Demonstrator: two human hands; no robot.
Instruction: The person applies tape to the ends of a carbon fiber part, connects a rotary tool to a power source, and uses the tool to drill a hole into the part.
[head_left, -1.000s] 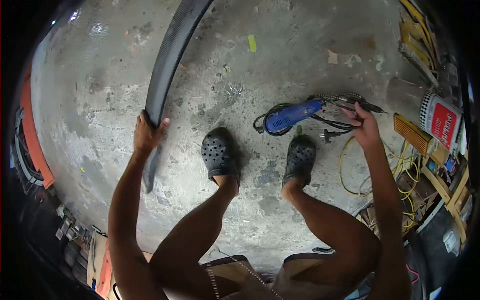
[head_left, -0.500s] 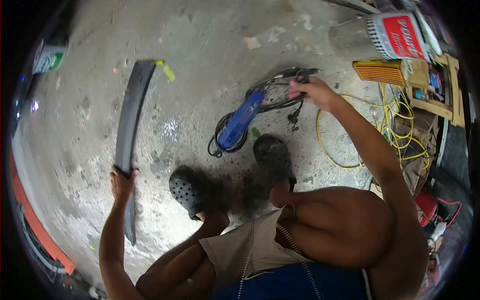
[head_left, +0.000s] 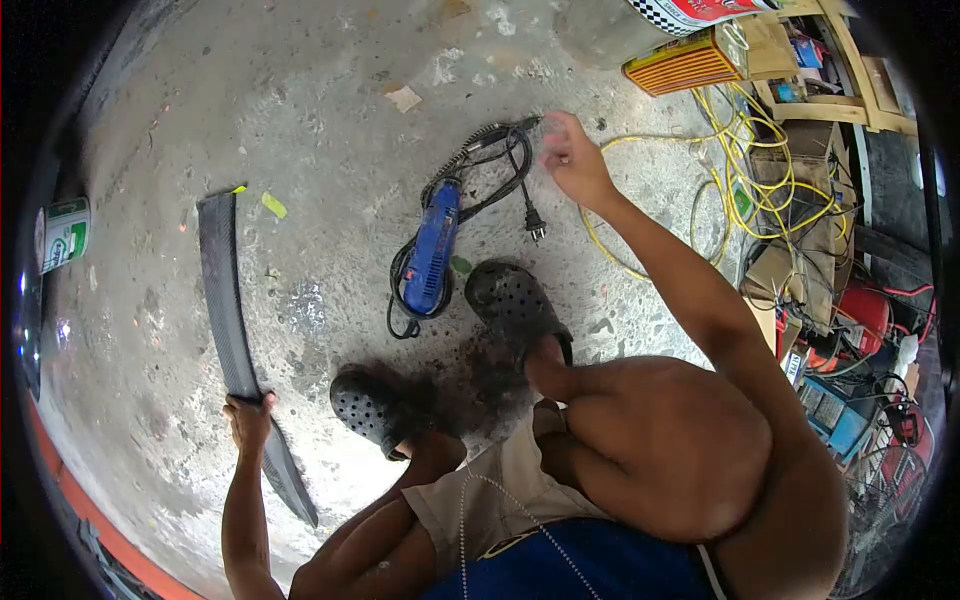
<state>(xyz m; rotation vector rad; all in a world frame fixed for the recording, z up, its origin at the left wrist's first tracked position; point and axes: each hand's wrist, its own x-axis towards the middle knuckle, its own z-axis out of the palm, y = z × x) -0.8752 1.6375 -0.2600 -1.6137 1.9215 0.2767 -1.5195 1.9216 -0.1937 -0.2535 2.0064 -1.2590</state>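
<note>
The left hand [head_left: 248, 418] was clamped around a long, dark, curved strip [head_left: 232, 330], fingers wrapped over its edge, at a spot well down its length; the strip ran from a squared end near a yellow scrap [head_left: 273, 205] on the floor [head_left: 300, 100] down past the hand to a pointed tip. The right hand [head_left: 572, 160] reached out over the floor with the arm stretched, fingers loosely curled and a little apart, closed on nothing; its fingertips sat just beside the black tip of a flexible shaft [head_left: 490, 135] without clearly touching it. That shaft curved back to a blue rotary tool [head_left: 431, 253], which lay on the concrete just ahead of the right clog [head_left: 515, 305], with its black cord [head_left: 400, 300] looped around it and the plug [head_left: 535, 228] lying loose beside it. The left clog [head_left: 372, 405] stood nearer the strip. A tangle of yellow cable [head_left: 740, 150] lay to the right, beside an orange ribbed block [head_left: 685, 62] and wooden crates [head_left: 800, 60] of clutter. A green-labelled can [head_left: 62, 232] stood well apart at the far left, and a scrap of paper [head_left: 403, 97] lay farther out on the floor.
</note>
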